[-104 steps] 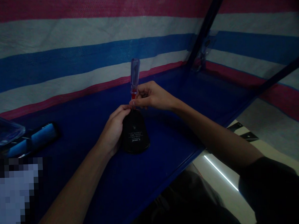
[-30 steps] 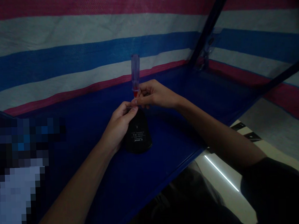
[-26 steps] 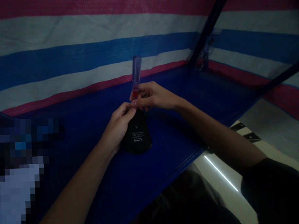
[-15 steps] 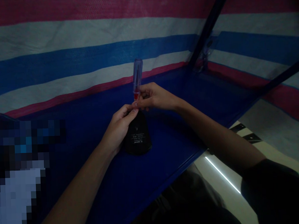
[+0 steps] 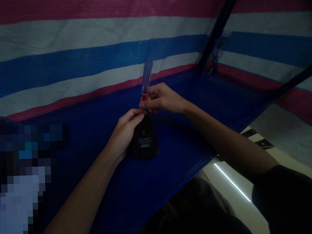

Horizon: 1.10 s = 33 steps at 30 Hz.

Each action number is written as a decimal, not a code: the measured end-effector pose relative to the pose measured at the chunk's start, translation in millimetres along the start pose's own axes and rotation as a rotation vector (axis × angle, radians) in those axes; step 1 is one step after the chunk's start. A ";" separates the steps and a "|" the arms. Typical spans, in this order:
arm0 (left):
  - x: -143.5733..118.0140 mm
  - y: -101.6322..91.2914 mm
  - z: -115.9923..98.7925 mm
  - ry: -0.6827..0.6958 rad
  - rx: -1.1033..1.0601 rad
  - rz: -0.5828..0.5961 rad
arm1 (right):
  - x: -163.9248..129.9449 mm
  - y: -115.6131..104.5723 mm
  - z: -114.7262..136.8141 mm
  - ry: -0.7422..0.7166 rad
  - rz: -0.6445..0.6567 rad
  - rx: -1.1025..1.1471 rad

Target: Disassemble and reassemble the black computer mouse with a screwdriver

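Observation:
A black, flat device with rounded ends and small white print lies on the blue surface; its exact kind is unclear. My left hand is closed around the device's far left side, thumb and fingertips at its upper end. Just above that end, my right hand pinches a screwdriver near its red collar. The clear, purplish handle points up and leans slightly right. Fingers and poor light hide the screwdriver's tip, so I cannot tell whether it touches the device.
Striped red, white and blue sheeting rises behind the surface. A dark frame bar slants at the back right, with a clear plastic item beside it. Blurred-out objects sit at the left. Pale floor shows lower right.
The screwdriver has risen slightly and shifted right with my right hand, its handle now leaning more to the right. My left hand keeps its hold on the device.

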<state>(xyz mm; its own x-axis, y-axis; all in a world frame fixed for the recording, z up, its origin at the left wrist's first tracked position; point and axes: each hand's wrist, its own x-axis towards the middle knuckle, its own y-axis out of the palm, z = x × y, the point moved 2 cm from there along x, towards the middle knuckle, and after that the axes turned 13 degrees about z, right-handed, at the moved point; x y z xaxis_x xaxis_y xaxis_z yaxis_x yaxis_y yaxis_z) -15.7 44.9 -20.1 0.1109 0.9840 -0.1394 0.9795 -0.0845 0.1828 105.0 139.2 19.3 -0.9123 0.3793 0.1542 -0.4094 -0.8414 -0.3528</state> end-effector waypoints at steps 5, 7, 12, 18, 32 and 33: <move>-0.5 -0.7 -0.2 -0.013 0.016 0.005 | -0.6 -1.9 2.9 0.000 -0.068 -0.013; -0.9 -1.3 0.1 -0.025 0.029 0.006 | -1.0 -5.2 3.4 0.008 -0.113 -0.040; 0.3 -1.2 0.3 -0.008 0.037 -0.013 | -3.4 -22.3 -5.7 0.130 -0.251 -0.519; 0.1 -0.9 0.3 0.037 -0.042 -0.118 | -7.4 -36.2 -29.0 0.351 -0.179 -1.105; 2.7 -11.7 -1.0 0.157 -0.197 -0.342 | -6.7 -28.2 -33.1 0.347 0.055 -1.196; 3.2 -12.0 -1.0 0.173 -0.222 -0.354 | -5.6 -24.4 -29.0 0.290 0.020 -1.159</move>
<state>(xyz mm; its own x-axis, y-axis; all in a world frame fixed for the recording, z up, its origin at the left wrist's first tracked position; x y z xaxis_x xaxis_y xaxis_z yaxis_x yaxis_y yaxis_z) -27.3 49.2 -21.7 -0.2723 0.9597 -0.0698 0.8904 0.2788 0.3599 120.2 168.8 0.3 -0.8227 0.5681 -0.0224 -0.0117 -0.0562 -0.9984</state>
